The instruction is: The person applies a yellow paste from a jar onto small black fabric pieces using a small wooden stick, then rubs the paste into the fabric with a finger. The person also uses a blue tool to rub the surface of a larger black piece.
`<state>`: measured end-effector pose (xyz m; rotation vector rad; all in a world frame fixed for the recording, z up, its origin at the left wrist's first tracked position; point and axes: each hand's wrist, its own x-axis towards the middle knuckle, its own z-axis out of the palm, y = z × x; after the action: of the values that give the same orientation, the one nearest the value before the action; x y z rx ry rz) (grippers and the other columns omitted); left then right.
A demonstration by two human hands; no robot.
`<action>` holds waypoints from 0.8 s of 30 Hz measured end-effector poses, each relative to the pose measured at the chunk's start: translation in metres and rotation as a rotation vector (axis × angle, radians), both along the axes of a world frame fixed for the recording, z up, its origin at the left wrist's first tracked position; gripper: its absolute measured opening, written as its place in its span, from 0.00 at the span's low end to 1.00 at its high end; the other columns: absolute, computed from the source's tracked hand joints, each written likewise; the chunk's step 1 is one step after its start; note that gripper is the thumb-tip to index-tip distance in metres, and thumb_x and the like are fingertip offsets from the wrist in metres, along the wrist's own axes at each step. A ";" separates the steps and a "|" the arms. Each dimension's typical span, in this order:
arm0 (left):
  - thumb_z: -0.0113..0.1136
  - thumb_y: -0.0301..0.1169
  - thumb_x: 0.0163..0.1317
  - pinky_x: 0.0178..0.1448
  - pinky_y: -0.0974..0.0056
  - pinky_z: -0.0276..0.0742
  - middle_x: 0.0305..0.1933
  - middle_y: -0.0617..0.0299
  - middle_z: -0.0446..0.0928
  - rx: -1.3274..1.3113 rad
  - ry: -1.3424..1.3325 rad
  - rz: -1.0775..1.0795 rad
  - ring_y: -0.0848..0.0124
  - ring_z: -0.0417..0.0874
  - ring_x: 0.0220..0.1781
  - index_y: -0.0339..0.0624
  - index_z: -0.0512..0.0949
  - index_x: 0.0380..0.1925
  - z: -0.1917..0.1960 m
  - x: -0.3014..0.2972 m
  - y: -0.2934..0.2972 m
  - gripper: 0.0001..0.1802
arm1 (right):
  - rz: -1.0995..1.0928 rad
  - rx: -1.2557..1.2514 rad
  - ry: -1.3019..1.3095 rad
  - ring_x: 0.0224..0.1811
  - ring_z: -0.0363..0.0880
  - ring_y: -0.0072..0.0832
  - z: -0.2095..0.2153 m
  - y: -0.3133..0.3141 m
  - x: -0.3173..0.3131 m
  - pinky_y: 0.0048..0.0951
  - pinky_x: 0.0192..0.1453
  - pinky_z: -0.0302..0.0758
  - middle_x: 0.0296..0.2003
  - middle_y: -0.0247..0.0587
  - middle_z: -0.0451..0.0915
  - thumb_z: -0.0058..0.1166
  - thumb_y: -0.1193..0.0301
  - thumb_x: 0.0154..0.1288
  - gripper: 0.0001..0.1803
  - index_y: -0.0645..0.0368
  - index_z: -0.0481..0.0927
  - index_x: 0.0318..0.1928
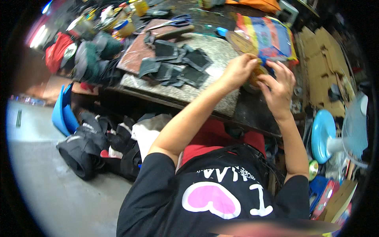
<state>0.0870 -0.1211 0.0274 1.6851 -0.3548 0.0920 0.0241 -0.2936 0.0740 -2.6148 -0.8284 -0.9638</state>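
Both my hands meet over the right part of the workbench, at a small amber jar [259,72]. My left hand [239,70] is closed at the jar's far left side, its fingertips pinched near a small blue and yellow part; what exactly they hold is hidden. Curved around the jar's right side are the thumb and fingers of my right hand [279,85]. Several black square patches [196,61] with grey edges lie in a loose pile on a speckled stone slab [223,51], left of my hands. Just beyond my left hand is a flat brown oval piece [240,41].
A colourful plastic package [273,37] lies behind my hands. Scissors [179,20] and a wooden-handled hammer [173,32] rest by a reddish slab [134,57]. Cardboard [321,59] and a blue-based fan [323,136] stand right; dark fabric [87,146] is heaped at left.
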 end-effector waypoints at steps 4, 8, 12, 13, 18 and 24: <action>0.56 0.36 0.70 0.61 0.49 0.75 0.48 0.43 0.81 0.038 -0.306 0.166 0.46 0.80 0.53 0.38 0.81 0.52 0.004 -0.003 -0.007 0.17 | 0.049 0.166 0.024 0.68 0.69 0.43 -0.025 -0.007 0.006 0.47 0.72 0.60 0.62 0.43 0.75 0.70 0.69 0.57 0.17 0.49 0.83 0.47; 0.65 0.36 0.62 0.65 0.48 0.72 0.54 0.45 0.76 0.285 -0.493 0.066 0.45 0.74 0.58 0.44 0.79 0.59 0.002 -0.027 -0.012 0.24 | 0.240 0.745 0.451 0.70 0.68 0.38 -0.057 -0.018 0.009 0.40 0.74 0.62 0.70 0.47 0.66 0.65 0.69 0.68 0.42 0.55 0.55 0.76; 0.70 0.35 0.52 0.65 0.47 0.74 0.64 0.38 0.69 0.349 -0.736 0.127 0.41 0.73 0.62 0.43 0.77 0.55 -0.001 -0.035 -0.022 0.28 | 0.260 0.833 0.647 0.66 0.71 0.32 -0.080 -0.024 0.014 0.31 0.70 0.66 0.66 0.49 0.70 0.61 0.77 0.69 0.53 0.50 0.37 0.82; 0.70 0.34 0.52 0.65 0.47 0.74 0.64 0.38 0.69 0.397 -0.680 0.111 0.40 0.73 0.62 0.43 0.77 0.55 -0.002 -0.033 -0.026 0.28 | 0.246 0.774 0.663 0.65 0.72 0.31 -0.083 -0.025 0.014 0.30 0.69 0.66 0.65 0.48 0.71 0.61 0.78 0.69 0.54 0.50 0.37 0.82; 0.70 0.33 0.53 0.69 0.46 0.73 0.67 0.34 0.68 0.362 -0.724 0.207 0.37 0.74 0.65 0.45 0.77 0.55 -0.011 -0.029 -0.032 0.27 | 0.245 0.824 0.754 0.63 0.74 0.34 -0.088 -0.027 0.009 0.32 0.68 0.69 0.65 0.49 0.71 0.64 0.81 0.61 0.60 0.51 0.34 0.82; 0.66 0.35 0.57 0.71 0.43 0.72 0.66 0.33 0.69 0.420 -0.721 0.240 0.36 0.74 0.67 0.48 0.77 0.57 -0.008 -0.042 -0.020 0.26 | 0.207 0.634 0.627 0.70 0.70 0.42 -0.090 -0.016 0.011 0.38 0.73 0.66 0.72 0.55 0.64 0.71 0.77 0.58 0.65 0.52 0.33 0.82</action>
<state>0.0447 -0.1416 0.0195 2.0672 -0.7431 0.8675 0.0351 -0.3098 -0.0164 -2.0269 -0.5008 -0.2415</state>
